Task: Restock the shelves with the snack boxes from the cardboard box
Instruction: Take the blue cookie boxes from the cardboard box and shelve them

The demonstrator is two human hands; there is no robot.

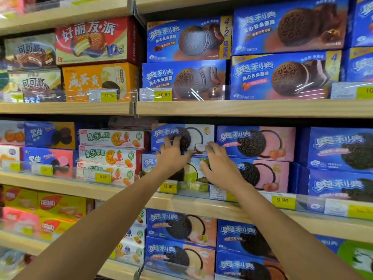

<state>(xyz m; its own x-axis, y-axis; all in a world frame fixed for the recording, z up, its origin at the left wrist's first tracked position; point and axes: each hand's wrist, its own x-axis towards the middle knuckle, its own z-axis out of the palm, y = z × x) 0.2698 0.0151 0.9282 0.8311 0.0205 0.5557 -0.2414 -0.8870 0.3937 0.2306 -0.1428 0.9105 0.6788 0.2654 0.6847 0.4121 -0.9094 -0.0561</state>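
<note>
A blue and white coconut cookie box (198, 134) lies on top of a blue and green cookie box (191, 170) on the middle shelf (201, 205). My left hand (173, 155) rests flat on the front of the coconut box, fingers spread, thumb along its lower edge. My right hand (220, 166) touches the lower right corner of that box and covers part of the green box below, fingers apart. Neither hand wraps around a box. The cardboard box is out of view.
Pink strawberry cookie boxes (258, 144) stand right of my hands, fruit biscuit boxes (111, 138) to the left. The upper shelf (242, 108) holds blue cake boxes (187, 79). A clear rail with yellow price tags (168, 186) runs along the shelf front. More boxes (181, 227) fill the shelf below.
</note>
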